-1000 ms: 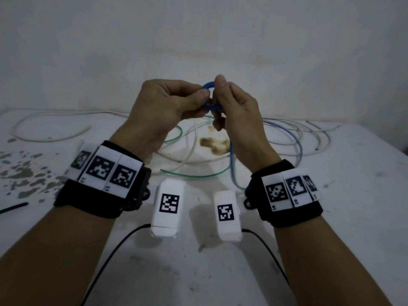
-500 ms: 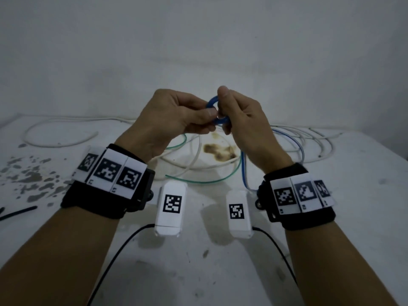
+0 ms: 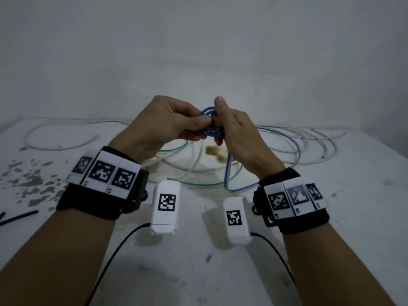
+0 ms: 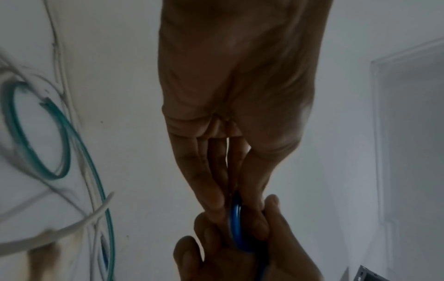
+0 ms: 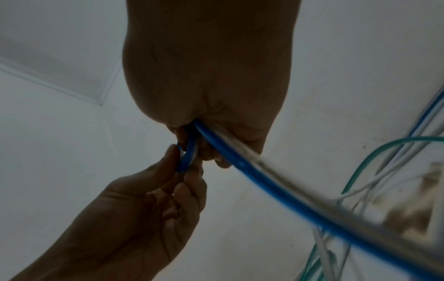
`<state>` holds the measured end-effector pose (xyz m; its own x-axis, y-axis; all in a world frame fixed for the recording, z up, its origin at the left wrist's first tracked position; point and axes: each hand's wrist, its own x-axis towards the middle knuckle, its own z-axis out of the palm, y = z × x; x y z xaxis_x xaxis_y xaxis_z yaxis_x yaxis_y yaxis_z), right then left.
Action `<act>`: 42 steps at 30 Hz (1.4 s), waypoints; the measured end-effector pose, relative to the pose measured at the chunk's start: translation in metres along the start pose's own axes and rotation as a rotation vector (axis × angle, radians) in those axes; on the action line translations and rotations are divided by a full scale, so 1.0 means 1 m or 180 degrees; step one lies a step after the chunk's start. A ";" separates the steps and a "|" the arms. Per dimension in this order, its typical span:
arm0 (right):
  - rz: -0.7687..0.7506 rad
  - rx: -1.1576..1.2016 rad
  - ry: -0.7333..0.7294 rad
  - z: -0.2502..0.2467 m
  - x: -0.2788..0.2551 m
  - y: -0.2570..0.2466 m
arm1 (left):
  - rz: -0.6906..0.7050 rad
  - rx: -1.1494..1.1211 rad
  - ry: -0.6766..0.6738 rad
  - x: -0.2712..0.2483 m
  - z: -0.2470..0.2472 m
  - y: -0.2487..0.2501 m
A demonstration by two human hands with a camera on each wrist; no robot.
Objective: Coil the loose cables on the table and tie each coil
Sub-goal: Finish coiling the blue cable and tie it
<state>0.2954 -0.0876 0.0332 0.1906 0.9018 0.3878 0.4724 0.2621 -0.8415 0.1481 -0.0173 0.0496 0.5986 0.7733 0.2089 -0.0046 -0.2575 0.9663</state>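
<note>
Both hands are raised above the white table (image 3: pixel 331 217) and hold a small tight coil of the blue cable (image 3: pixel 212 134). My left hand (image 3: pixel 176 127) pinches the coil's left side between thumb and fingers. My right hand (image 3: pixel 231 129) grips its right side, thumb up. The blue cable's loose length (image 3: pixel 227 173) hangs from the right hand to the table and loops off to the right. In the left wrist view the blue coil (image 4: pixel 236 224) sits edge-on between the fingertips of both hands. In the right wrist view the blue cable (image 5: pixel 252 175) runs out under the right palm.
A green cable (image 3: pixel 198 184) and several white cables (image 3: pixel 309 146) lie tangled at the back middle and right. Another white cable (image 3: pixel 55 138) curves at the back left. A brown stain (image 3: pixel 215 152) marks the table. A black cable piece (image 3: pixel 19 217) lies at the left edge.
The blue coil has gained another turn and now shows two loops. Both hands have shifted slightly in the picture, still together on the coil.
</note>
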 end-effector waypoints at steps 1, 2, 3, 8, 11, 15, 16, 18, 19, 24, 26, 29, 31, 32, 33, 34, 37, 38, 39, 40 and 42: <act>0.0034 0.0110 0.0051 0.001 0.001 0.002 | 0.0016 -0.0080 0.0148 0.001 0.003 -0.001; 0.0042 0.0263 0.0155 0.003 0.002 0.003 | 0.0038 -0.0192 0.0301 0.002 0.007 -0.003; 0.0048 0.0433 0.0284 0.006 0.002 0.004 | 0.0051 -0.0333 0.0443 0.003 0.012 -0.004; -0.0067 0.0921 0.0776 0.025 0.002 0.009 | -0.0135 -0.1154 0.0668 0.006 0.020 -0.008; 0.0044 0.0694 0.0604 0.023 0.000 0.018 | -0.0388 -0.1011 0.0297 0.005 0.011 -0.013; 0.0361 0.0122 -0.0246 0.010 -0.002 0.027 | -0.0567 -0.0273 0.0033 0.005 0.001 -0.024; 0.0367 0.0080 -0.0337 0.009 -0.002 0.028 | -0.0554 -0.0220 0.0064 0.006 0.001 -0.026; 0.0342 0.0094 -0.0290 0.010 -0.001 0.027 | -0.0504 -0.0301 0.0161 0.008 0.001 -0.029; 0.0315 0.0171 -0.0163 0.012 0.000 0.026 | -0.0484 -0.0429 0.0243 0.009 0.002 -0.029; 0.0504 0.1142 0.0396 0.030 0.001 0.028 | -0.0485 -0.1249 0.0534 0.008 0.008 -0.035; 0.0572 0.1300 0.0435 0.032 0.001 0.031 | -0.0522 -0.1272 0.0367 0.008 0.008 -0.039; 0.0399 0.0681 -0.0008 0.021 0.001 0.040 | -0.0632 -0.0974 -0.0023 0.006 0.001 -0.044; 0.0459 0.0124 -0.0552 0.011 0.000 0.043 | -0.0669 -0.0520 -0.0160 0.003 -0.003 -0.045; 0.0542 0.0027 -0.0715 0.008 0.000 0.044 | -0.0661 -0.0336 -0.0167 0.002 -0.004 -0.046; 0.0611 0.0035 -0.0757 0.007 -0.001 0.043 | -0.0636 -0.0229 -0.0140 0.002 -0.005 -0.046; 0.0650 0.0087 -0.0683 0.008 -0.001 0.042 | -0.0588 -0.0199 -0.0070 0.003 -0.004 -0.046; 0.0622 0.0426 -0.0077 0.019 -0.001 0.039 | -0.0361 -0.0402 0.0375 0.007 0.003 -0.046; 0.0573 0.0573 0.0109 0.023 -0.001 0.037 | -0.0285 -0.0497 0.0541 0.008 0.006 -0.045; 0.0505 0.0675 0.0254 0.026 0.000 0.036 | -0.0217 -0.0565 0.0656 0.008 0.009 -0.044; 0.0430 0.0689 0.0360 0.028 0.000 0.036 | -0.0174 -0.0603 0.0700 0.008 0.012 -0.042; 0.0333 0.0497 0.0433 0.025 0.000 0.035 | -0.0206 -0.0586 0.0545 0.007 0.014 -0.041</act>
<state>0.2909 -0.0703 -0.0060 0.3508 0.8750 0.3336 0.3070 0.2291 -0.9237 0.1634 -0.0092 0.0099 0.4583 0.8755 0.1530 -0.1258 -0.1065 0.9863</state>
